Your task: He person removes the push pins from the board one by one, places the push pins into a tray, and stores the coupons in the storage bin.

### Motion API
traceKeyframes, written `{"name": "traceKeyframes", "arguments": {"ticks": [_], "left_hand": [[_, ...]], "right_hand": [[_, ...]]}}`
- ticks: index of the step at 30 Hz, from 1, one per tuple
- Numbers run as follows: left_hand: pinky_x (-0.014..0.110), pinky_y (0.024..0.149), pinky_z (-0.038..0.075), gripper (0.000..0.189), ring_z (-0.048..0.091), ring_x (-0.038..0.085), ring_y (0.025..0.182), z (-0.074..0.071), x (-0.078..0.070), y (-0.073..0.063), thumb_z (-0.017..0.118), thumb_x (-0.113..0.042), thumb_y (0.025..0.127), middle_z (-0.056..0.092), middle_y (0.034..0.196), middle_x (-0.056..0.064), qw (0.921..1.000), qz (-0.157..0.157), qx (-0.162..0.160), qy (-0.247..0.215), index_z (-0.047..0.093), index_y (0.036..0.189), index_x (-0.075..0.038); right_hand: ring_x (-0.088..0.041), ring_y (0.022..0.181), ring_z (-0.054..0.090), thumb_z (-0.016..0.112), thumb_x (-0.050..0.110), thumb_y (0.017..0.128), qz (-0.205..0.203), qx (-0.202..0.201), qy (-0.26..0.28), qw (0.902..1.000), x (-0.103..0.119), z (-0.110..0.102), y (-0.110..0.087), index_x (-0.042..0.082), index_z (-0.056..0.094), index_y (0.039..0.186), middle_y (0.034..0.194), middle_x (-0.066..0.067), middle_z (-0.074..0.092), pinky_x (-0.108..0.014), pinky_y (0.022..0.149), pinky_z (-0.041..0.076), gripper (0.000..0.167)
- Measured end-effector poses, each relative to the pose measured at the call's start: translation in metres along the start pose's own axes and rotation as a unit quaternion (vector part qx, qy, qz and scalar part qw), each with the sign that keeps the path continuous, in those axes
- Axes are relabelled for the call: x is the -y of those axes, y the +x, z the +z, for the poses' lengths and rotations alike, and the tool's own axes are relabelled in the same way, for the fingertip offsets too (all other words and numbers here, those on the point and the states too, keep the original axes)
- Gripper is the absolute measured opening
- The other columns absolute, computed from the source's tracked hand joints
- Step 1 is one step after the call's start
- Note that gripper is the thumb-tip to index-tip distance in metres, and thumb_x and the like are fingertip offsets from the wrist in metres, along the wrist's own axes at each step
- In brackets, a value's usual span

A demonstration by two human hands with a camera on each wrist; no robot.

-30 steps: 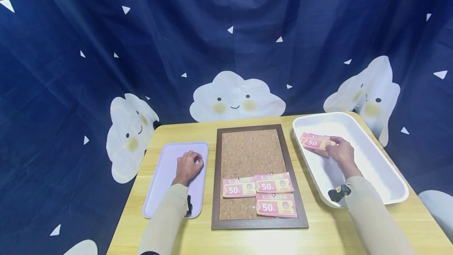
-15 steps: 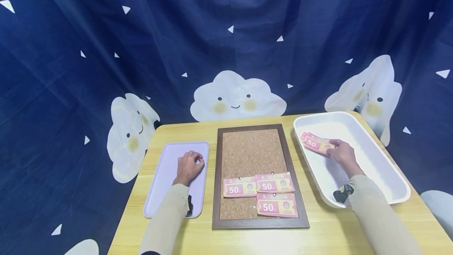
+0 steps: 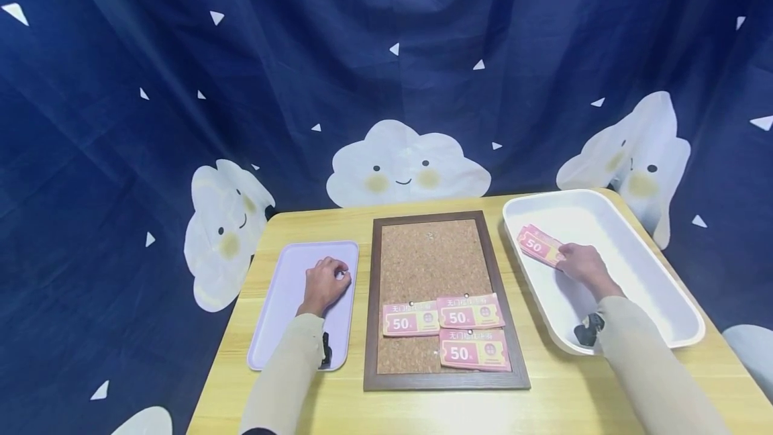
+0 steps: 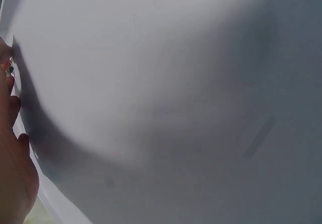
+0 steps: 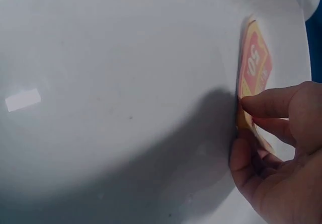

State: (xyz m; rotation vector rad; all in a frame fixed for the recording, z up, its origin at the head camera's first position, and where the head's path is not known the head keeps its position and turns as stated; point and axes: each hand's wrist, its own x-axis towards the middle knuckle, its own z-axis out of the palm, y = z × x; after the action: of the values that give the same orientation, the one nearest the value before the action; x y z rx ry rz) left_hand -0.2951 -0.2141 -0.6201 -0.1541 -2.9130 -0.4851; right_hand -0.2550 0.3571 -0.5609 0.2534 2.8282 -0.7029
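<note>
My right hand (image 3: 586, 266) pinches the near end of a small stack of pink-and-yellow coupons (image 3: 539, 245) marked 50, inside the white basin (image 3: 634, 280). In the right wrist view, thumb and fingers hold the coupons (image 5: 255, 63) by one end, against the basin's side wall. Over the lilac tray (image 3: 286, 294), my left hand (image 3: 326, 282) has its thumb and fingertip together. A tiny shiny pushpin (image 4: 9, 70) shows between those fingertips at the edge of the left wrist view, mostly hidden.
Between tray and basin lies a brown-framed cork board (image 3: 429, 257). Pinned on its lower half are three coupons (image 3: 410, 319), each with a small pin at its top edge. All stand on a wooden table (image 3: 459, 415) before a dark blue cloud-patterned curtain (image 3: 290, 39).
In my right hand, the fanned coupons have drawn together into a neater stack. My left hand stays in place over the tray; the view has shifted slightly.
</note>
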Motion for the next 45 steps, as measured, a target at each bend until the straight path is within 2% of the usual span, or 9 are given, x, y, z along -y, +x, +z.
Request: {"name": "traceKeyframes", "arguments": {"ticks": [7, 14, 20, 25, 32, 37, 45], "left_hand": [[0.049, 0.09, 0.045, 0.019, 0.062, 0.023, 0.097, -0.002, -0.001, -0.002, 0.068, -0.031, 0.082, 0.068, 0.097, 0.001, 0.9998, -0.008, -0.002, -0.017, 0.072, 0.095, -0.018], [0.05, 0.093, 0.043, 0.021, 0.061, 0.024, 0.101, -0.006, -0.004, -0.002, 0.066, -0.032, 0.083, 0.067, 0.098, 0.002, 0.9988, -0.023, 0.015, -0.04, 0.071, 0.097, -0.017], [0.049, 0.091, 0.042, 0.021, 0.061, 0.024, 0.101, -0.007, -0.003, -0.001, 0.066, -0.032, 0.082, 0.067, 0.099, 0.001, 0.9982, -0.026, 0.013, -0.054, 0.07, 0.097, -0.017], [0.048, 0.094, 0.041, 0.023, 0.06, 0.024, 0.101, -0.009, -0.004, -0.001, 0.066, -0.033, 0.082, 0.068, 0.1, 0.002, 0.9966, -0.035, 0.011, -0.074, 0.069, 0.099, -0.018], [0.05, 0.099, 0.039, 0.03, 0.059, 0.025, 0.107, -0.015, -0.006, 0.004, 0.066, -0.035, 0.084, 0.068, 0.107, 0.003, 0.9941, -0.037, 0.006, -0.102, 0.066, 0.108, -0.017], [0.051, 0.102, 0.037, 0.036, 0.058, 0.026, 0.111, -0.018, -0.005, 0.006, 0.066, -0.036, 0.083, 0.068, 0.111, 0.003, 0.9911, -0.034, 0.008, -0.129, 0.064, 0.114, -0.017], [0.05, 0.106, 0.035, 0.049, 0.055, 0.026, 0.115, -0.02, -0.005, 0.008, 0.069, -0.039, 0.084, 0.064, 0.118, 0.003, 0.9885, -0.013, 0.029, -0.148, 0.057, 0.127, -0.019]], "right_hand": [[-0.052, 0.107, 0.05, 0.06, 0.025, 0.084, 0.005, -0.006, 0.011, 0.9999, -0.001, -0.007, -0.004, -0.006, 0.051, 0.13, 0.129, -0.039, 0.048, -0.055, 0.087, 0.044, 0.056], [-0.057, 0.115, 0.045, 0.055, 0.028, 0.087, 0.009, 0.003, 0.016, 0.9998, -0.002, -0.017, -0.009, -0.008, 0.047, 0.132, 0.132, -0.039, 0.046, -0.059, 0.094, 0.041, 0.058], [-0.058, 0.116, 0.043, 0.053, 0.033, 0.09, 0.013, 0.002, 0.024, 0.9996, -0.002, -0.021, -0.011, -0.007, 0.043, 0.134, 0.131, -0.041, 0.044, -0.06, 0.094, 0.04, 0.06], [-0.059, 0.118, 0.041, 0.053, 0.034, 0.093, -0.008, 0.0, 0.037, 0.9993, -0.003, -0.021, -0.01, -0.01, 0.034, 0.139, 0.131, -0.043, 0.042, -0.062, 0.097, 0.038, 0.067], [-0.06, 0.128, 0.032, 0.047, 0.038, 0.098, -0.009, 0.024, 0.095, 0.9952, 0.002, -0.02, -0.011, -0.01, 0.014, 0.147, 0.14, -0.045, 0.03, -0.064, 0.104, 0.03, 0.077], [-0.06, 0.132, 0.025, 0.042, 0.044, 0.1, -0.005, 0.044, 0.141, 0.9891, 0.009, -0.022, -0.015, -0.007, 0.004, 0.15, 0.144, -0.045, 0.022, -0.065, 0.107, 0.026, 0.081], [-0.06, 0.135, 0.02, 0.04, 0.056, 0.097, -0.006, 0.058, 0.167, 0.9843, 0.012, -0.022, -0.019, 0.001, -0.004, 0.153, 0.148, -0.043, 0.016, -0.067, 0.107, 0.022, 0.09]]}}
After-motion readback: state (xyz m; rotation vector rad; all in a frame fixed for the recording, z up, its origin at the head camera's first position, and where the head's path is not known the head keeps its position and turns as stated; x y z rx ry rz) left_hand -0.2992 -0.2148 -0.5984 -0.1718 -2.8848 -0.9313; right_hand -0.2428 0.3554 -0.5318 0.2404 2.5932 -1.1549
